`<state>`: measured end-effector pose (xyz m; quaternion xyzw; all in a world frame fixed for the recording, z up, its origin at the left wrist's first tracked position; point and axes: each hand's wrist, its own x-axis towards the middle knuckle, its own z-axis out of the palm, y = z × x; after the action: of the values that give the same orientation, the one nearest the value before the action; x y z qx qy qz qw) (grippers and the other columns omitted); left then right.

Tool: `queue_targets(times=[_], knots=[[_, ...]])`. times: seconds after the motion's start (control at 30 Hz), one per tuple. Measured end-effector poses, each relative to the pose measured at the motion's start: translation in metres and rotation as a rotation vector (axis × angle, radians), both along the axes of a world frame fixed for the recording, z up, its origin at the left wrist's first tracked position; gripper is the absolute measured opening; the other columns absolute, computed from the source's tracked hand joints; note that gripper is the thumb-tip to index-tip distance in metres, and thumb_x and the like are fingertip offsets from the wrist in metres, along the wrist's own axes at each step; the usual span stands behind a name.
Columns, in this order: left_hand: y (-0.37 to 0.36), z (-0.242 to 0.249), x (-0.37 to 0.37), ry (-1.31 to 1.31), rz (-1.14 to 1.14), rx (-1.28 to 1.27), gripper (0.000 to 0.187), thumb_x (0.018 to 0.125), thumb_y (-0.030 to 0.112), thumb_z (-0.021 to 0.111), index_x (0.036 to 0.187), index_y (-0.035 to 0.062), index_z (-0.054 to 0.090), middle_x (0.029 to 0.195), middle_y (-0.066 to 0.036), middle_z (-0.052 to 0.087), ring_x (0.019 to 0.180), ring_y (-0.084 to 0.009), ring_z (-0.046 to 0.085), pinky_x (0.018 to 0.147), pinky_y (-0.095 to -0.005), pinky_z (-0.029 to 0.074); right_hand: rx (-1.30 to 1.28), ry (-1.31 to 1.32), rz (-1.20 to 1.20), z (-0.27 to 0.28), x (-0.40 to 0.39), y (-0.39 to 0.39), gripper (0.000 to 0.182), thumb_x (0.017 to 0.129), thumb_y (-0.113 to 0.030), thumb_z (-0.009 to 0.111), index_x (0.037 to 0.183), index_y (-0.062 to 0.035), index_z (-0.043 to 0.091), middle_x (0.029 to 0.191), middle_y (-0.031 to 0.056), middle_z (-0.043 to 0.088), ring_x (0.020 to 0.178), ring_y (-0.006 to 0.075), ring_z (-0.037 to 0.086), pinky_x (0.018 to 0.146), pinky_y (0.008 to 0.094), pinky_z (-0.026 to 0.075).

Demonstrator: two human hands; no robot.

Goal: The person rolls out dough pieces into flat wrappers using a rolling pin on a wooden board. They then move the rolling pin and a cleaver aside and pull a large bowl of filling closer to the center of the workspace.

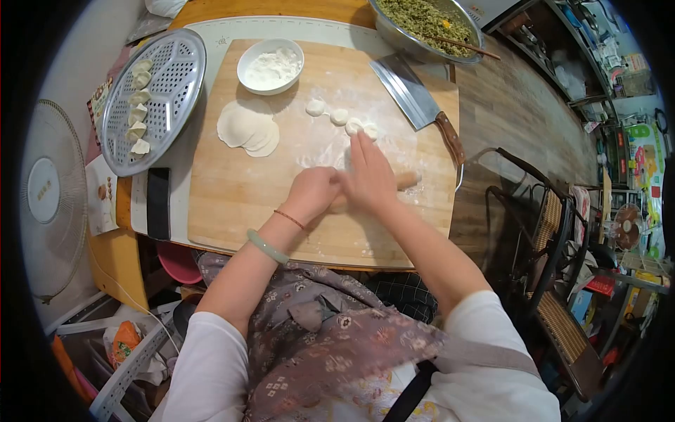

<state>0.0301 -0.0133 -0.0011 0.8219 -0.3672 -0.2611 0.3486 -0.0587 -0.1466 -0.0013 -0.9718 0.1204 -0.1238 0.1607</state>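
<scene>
My right hand (370, 172) reaches forward with its fingers stretched out, fingertips on the small dough pieces (354, 126) at the right end of a short row. Beside it, my left hand (314, 190) has curled fingers near the right thumb; what they hold, if anything, is hidden. Under my hands lies a wooden rolling pin (407, 181), mostly covered. Flour dusts the wooden board (232, 190). Flat round wrappers (247, 128) overlap on the board's left part, below a white bowl of flour (273, 68).
A cleaver (413, 95) lies at the board's right edge, near a metal bowl of green filling (429, 32) with chopsticks. At left, a perforated metal tray (172, 84) holds several dumplings. A fan (49, 190) stands far left, a chair (548, 232) at right.
</scene>
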Motion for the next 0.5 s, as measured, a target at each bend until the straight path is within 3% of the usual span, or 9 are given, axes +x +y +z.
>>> queue_targets(times=[0.1, 0.2, 0.23, 0.3, 0.33, 0.43, 0.5], knots=[[0.014, -0.005, -0.003, 0.005, -0.045, 0.01, 0.015, 0.076, 0.014, 0.064, 0.085, 0.002, 0.062, 0.074, -0.015, 0.064, 0.067, -0.0297, 0.062, 0.063, -0.0357, 0.049, -0.064, 0.12, 0.228, -0.003, -0.076, 0.014, 0.072, 0.081, -0.037, 0.06, 0.132, 0.0067, 0.036, 0.135, 0.0257, 0.04, 0.123, 0.0396, 0.042, 0.101, 0.0451, 0.035], [0.026, 0.002, -0.007, 0.321, 0.027, 0.046, 0.017, 0.079, 0.018, 0.063, 0.085, 0.0017, 0.061, 0.072, -0.016, 0.062, 0.067, -0.0302, 0.062, 0.063, -0.0349, 0.049, -0.067, 0.083, 0.24, -0.004, -0.064, 0.01, 0.07, 0.08, -0.036, 0.061, 0.131, 0.0058, 0.039, 0.135, 0.0248, 0.041, 0.124, 0.0383, 0.041, 0.102, 0.0452, 0.033], [0.022, 0.003, -0.008, 0.317, 0.027, 0.047, 0.017, 0.079, 0.018, 0.063, 0.085, 0.0017, 0.061, 0.072, -0.016, 0.062, 0.067, -0.0302, 0.062, 0.063, -0.0349, 0.049, -0.067, 0.079, 0.239, -0.007, -0.041, 0.005, 0.07, 0.08, -0.036, 0.061, 0.131, 0.0058, 0.039, 0.135, 0.0248, 0.041, 0.124, 0.0383, 0.041, 0.102, 0.0452, 0.033], [0.011, 0.005, -0.003, -0.093, 0.093, -0.01, 0.017, 0.08, 0.018, 0.063, 0.085, 0.0017, 0.061, 0.073, -0.015, 0.063, 0.067, -0.0294, 0.062, 0.062, -0.0354, 0.049, -0.011, -0.083, 0.011, -0.011, 0.015, -0.007, 0.069, 0.08, -0.037, 0.061, 0.13, 0.0047, 0.041, 0.134, 0.0234, 0.043, 0.125, 0.0366, 0.04, 0.104, 0.0458, 0.031], [0.006, 0.0, 0.004, -0.148, 0.074, -0.019, 0.017, 0.08, 0.018, 0.063, 0.086, 0.0019, 0.061, 0.073, -0.016, 0.063, 0.067, -0.029, 0.062, 0.061, -0.0356, 0.049, -0.012, -0.088, 0.014, -0.008, 0.016, -0.006, 0.069, 0.08, -0.037, 0.061, 0.13, 0.0047, 0.041, 0.134, 0.0234, 0.043, 0.125, 0.0366, 0.04, 0.104, 0.0458, 0.031], [0.008, 0.003, 0.011, -0.01, -0.061, 0.035, 0.017, 0.08, 0.018, 0.063, 0.088, 0.0023, 0.061, 0.074, -0.015, 0.064, 0.067, -0.029, 0.062, 0.062, -0.0356, 0.049, -0.026, 0.002, 0.102, -0.009, -0.017, 0.003, 0.068, 0.08, -0.038, 0.061, 0.129, 0.0042, 0.043, 0.134, 0.0227, 0.043, 0.126, 0.0355, 0.04, 0.105, 0.0451, 0.03], [0.021, 0.0, 0.005, 0.049, 0.005, -0.005, 0.017, 0.08, 0.017, 0.064, 0.087, 0.0023, 0.062, 0.074, -0.015, 0.064, 0.067, -0.0286, 0.062, 0.062, -0.0353, 0.048, -0.03, 0.129, 0.219, -0.007, -0.071, 0.016, 0.068, 0.08, -0.038, 0.061, 0.129, 0.0039, 0.043, 0.134, 0.0227, 0.043, 0.126, 0.0351, 0.04, 0.105, 0.0441, 0.031]])
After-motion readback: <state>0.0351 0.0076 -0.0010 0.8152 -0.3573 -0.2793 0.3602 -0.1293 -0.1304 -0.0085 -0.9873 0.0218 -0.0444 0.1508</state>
